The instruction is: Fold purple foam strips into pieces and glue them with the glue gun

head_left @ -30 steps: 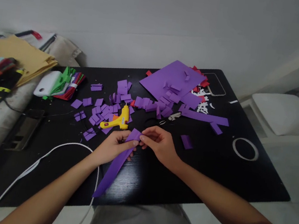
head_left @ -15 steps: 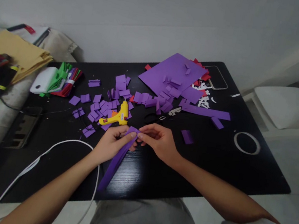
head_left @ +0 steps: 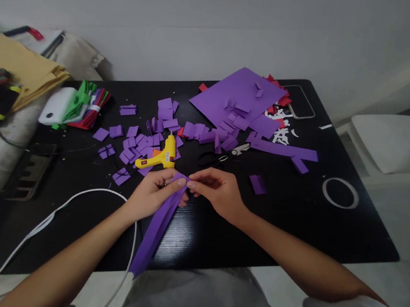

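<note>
A long purple strip (head_left: pixel 158 223), folded lengthwise and looking like felt or foam sheet, hangs down from my hands towards the table's front edge. My left hand (head_left: pixel 155 191) is closed on it near its upper end, thumb on top. With thumb and forefinger, my right hand (head_left: pixel 218 191) pinches the strip's top corner, close beside the left thumb. Just beyond my left hand lies a yellow glue gun (head_left: pixel 164 155), on its side among small purple folded pieces (head_left: pixel 139 143). Scissors (head_left: pixel 223 157) rest behind my right hand, partly dark against the table.
On the black table (head_left: pixel 275 225) lie a large purple sheet (head_left: pixel 221 94), white scraps (head_left: pixel 280 135), a phone-like frame (head_left: pixel 299 102) and a tape ring (head_left: pixel 340 192). A white cable (head_left: pixel 75 199) loops past my left forearm. Bundled coloured strips (head_left: pixel 85 105) stand at the left.
The strip's lower end has swung slightly and its fold shows wider. Both hands keep their grip at the top end. The whole view has shifted a little.
</note>
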A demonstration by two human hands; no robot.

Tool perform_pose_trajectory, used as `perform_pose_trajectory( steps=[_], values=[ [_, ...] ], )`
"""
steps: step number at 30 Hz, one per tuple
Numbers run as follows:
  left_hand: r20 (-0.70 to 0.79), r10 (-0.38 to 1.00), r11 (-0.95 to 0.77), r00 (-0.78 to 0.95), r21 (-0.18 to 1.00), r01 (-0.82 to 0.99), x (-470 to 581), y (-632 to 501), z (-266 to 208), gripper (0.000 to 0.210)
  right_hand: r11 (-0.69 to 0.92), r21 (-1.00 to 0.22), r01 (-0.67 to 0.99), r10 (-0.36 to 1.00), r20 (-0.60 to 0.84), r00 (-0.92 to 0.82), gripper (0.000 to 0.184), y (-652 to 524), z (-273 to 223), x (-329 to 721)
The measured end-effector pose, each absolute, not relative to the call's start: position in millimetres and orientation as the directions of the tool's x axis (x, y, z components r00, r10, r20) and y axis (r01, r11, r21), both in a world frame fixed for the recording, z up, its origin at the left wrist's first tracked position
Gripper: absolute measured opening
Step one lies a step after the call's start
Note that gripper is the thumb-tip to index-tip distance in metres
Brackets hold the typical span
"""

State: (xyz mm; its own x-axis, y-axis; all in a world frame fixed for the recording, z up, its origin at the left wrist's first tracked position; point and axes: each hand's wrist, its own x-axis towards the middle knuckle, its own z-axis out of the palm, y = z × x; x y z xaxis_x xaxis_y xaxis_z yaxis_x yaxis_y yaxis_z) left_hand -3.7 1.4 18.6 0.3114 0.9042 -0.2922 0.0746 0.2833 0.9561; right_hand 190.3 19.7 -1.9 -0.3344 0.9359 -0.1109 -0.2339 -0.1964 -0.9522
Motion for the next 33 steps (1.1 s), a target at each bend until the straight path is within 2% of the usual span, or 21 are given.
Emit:
perform_pose_trajectory(
  steps=[14,25,33],
  values=[
    [-0.282,0.907,0.269,0.314,0.959,0.083,-2.6,1.1,19.9,0.034,-0.182,-0.958,-0.224,0.93,-0.093,-0.355,0.025,19.9,-7.7,191.3],
    [-0.315,0.901,0.306,0.299,0.949,0.079,-3.8,1.9,18.4,0.033,-0.04,-0.988,-0.148,0.934,0.015,-0.356,0.021,21.2,-8.2,196.3],
    [-0.314,0.918,0.308,0.243,0.949,0.066,-3.1,1.0,15.2,0.029,-0.011,-0.989,-0.146,0.943,0.038,-0.331,0.017,19.4,-7.0,196.3]
  ],
)
